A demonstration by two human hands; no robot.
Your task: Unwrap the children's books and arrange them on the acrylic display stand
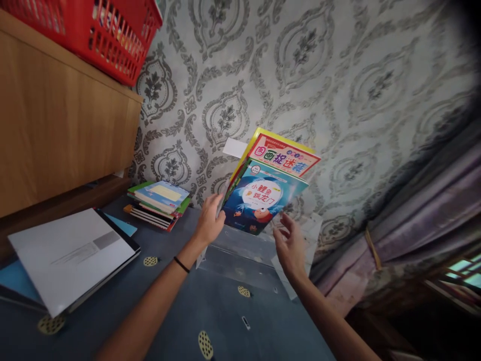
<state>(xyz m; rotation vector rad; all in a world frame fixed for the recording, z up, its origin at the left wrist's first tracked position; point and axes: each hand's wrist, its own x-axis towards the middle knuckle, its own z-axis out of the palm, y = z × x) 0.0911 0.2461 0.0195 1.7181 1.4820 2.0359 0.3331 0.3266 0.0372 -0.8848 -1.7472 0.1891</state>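
My left hand [211, 219] is closed on the lower left edge of a small stack of picture books, a black band round its wrist. At the front of the stack is a blue picture book [259, 198] with a white circle and a red fish. Behind it rise a pink and red book [287, 156] with large coloured characters and a yellow-edged one [287, 139]. The books tilt above a clear plastic holder [240, 255] by the wall. Close to the blue book's lower right corner, my right hand [290, 244] is open, fingers curved and apart.
Left on the dark blue tabletop [180, 316] lie a pile of thin books [161, 198] and a large white-covered book [75, 255] over blue ones. A wooden cabinet [67, 115] bears a red basket [112, 40]. Patterned wallpaper [311, 60] stands behind; a tied curtain [406, 230] hangs right.
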